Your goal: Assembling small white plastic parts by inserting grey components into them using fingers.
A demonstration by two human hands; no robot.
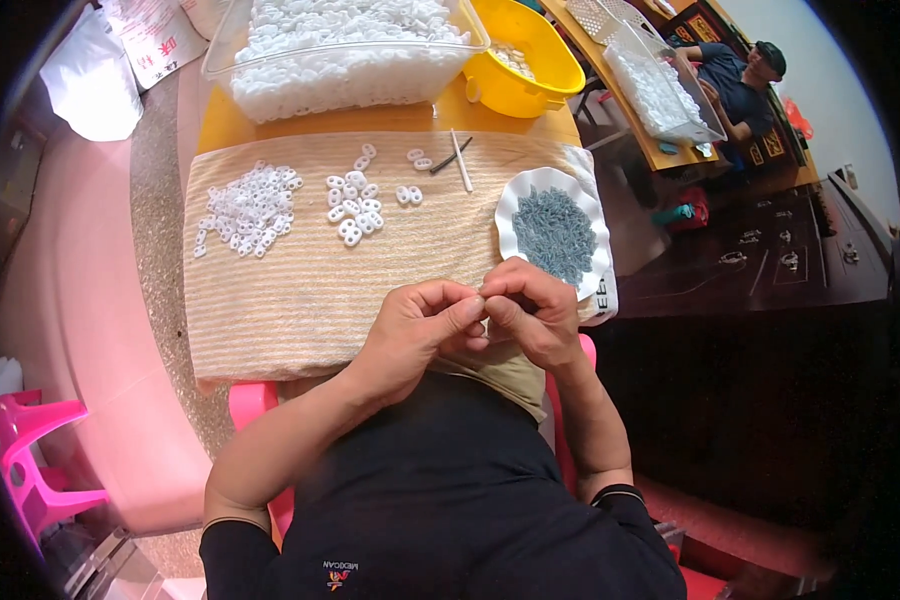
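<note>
My left hand (420,325) and my right hand (535,310) meet fingertip to fingertip over the near edge of a beige striped cloth (300,290). They pinch something tiny between them; it is hidden by the fingers. Just beyond my right hand sits a white scalloped plate (515,195) holding several small grey-blue pieces (555,232). Farther out on the cloth lie a heap of white plastic pieces (250,210) at the left and a smaller group of white pieces (355,205) in the middle.
A thin white stick and a dark tool (457,157) lie at the cloth's far edge. Behind stand a clear bin of white parts (345,50) and a yellow bowl (530,55). Another person (740,80) sits at a table far right. A pink stool (30,450) stands at left.
</note>
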